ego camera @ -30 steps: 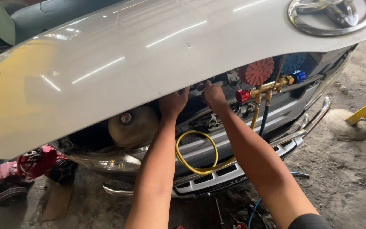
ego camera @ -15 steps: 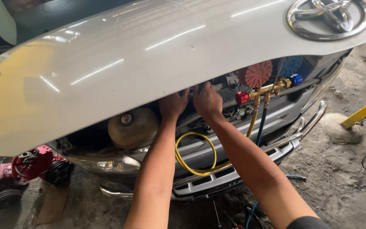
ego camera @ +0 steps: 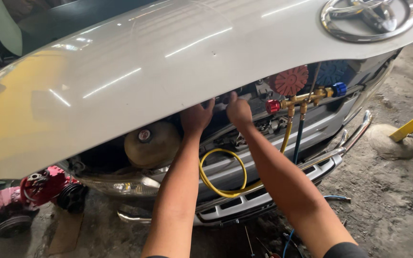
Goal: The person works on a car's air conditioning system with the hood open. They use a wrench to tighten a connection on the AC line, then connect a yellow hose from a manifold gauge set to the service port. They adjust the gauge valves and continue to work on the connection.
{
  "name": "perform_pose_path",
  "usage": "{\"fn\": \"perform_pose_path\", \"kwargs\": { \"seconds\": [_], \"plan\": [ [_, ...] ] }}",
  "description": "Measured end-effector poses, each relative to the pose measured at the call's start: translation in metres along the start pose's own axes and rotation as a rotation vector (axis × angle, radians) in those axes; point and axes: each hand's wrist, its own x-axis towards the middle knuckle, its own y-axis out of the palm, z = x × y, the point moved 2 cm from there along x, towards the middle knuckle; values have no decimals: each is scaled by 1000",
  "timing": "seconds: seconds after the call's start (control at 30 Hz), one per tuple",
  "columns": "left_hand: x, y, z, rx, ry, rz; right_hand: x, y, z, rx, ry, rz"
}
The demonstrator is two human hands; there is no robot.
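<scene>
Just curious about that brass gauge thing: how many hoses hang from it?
2 hoses show. The yellow hose drops from the brass manifold and coils before the bumper; the dark blue hose hangs straight beside it. Others may be hidden behind the hood.

Two bare hands, left hand (ego camera: 195,118) and right hand (ego camera: 239,112); one raised silver metal bonnet (ego camera: 168,62); one round chrome emblem (ego camera: 369,18); two gauge dials, one red (ego camera: 290,80), one blue (ego camera: 331,71); one coiled yellow hose (ego camera: 221,174); one tan round tank (ego camera: 151,143); one red compressor (ego camera: 39,186) far left
</scene>
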Motion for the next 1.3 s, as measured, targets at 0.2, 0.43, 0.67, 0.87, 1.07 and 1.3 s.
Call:
{"fn": "perform_pose_path", "kwargs": {
  "seconds": [0.2,0.43,0.67,0.87,1.07,1.3],
  "plan": [
    [0,1,0,-17,-85,101,-6,13,-5,952,701,358],
    [-3,5,2,-4,-47,70,0,3,-3,167,93,-1],
    [-2,10,12,5,-120,114,-2,7,3,-60,16,-82],
    [-5,9,9,18,-64,56,-13,1,-1,789,514,393],
    [-2,-1,0,6,-45,51,-19,10,11,76,57,-127],
    [-3,0,-1,-15,-99,152,-8,15,0,707,563,196]
  ]
}}
